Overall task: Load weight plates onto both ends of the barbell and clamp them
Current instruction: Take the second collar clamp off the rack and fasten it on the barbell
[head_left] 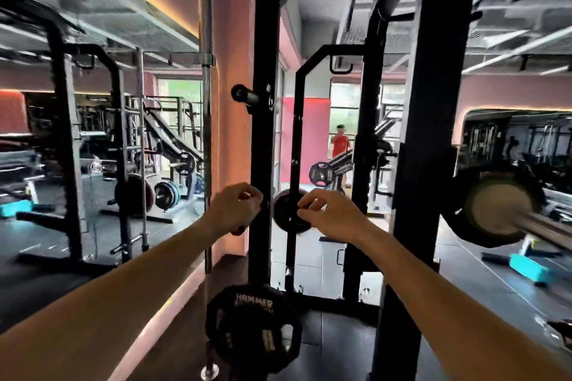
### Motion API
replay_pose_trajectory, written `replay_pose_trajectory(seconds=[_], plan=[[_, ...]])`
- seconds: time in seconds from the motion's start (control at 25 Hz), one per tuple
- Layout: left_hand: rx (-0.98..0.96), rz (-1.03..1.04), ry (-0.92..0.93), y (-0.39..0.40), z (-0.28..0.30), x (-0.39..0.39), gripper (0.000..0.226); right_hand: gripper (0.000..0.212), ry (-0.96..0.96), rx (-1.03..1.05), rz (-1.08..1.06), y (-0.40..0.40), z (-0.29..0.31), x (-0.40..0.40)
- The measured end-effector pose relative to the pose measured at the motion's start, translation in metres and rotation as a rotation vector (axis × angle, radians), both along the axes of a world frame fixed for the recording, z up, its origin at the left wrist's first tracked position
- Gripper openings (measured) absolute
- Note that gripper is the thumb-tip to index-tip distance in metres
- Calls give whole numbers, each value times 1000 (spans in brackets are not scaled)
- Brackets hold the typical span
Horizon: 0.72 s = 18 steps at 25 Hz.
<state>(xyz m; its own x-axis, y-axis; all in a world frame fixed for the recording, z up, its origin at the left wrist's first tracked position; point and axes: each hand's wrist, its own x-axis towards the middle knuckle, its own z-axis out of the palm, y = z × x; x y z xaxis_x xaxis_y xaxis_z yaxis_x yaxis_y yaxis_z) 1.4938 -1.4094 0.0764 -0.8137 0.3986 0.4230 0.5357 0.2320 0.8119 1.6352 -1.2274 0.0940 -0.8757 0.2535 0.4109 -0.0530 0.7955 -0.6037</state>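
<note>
Both arms reach toward the black rack upright [263, 139]. Left hand [236, 209] curled at the upright, pinching something small and dark; cannot tell what. Right hand [329, 213] fingers half-closed on the rim of a small black weight plate [286, 213] stored there. Hammer plate [252, 323] hangs lower. Loaded barbell [507, 215] far right.
</note>
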Motion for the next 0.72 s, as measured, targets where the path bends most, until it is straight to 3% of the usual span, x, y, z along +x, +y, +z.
replay_pose_trajectory(seconds=[0.2, 0.48, 0.72], plan=[[15, -12, -37, -22, -1, -64, 8, 6, 2, -17, -19, -20, 2, -66], [80, -39, -42, -10, -2, -144, 10, 18, 50, -38, -21, 2, 12, -157], [181, -61, -16, 34, 43, -233, 20, 20, 144, -77, 6, 46, 46, -250]])
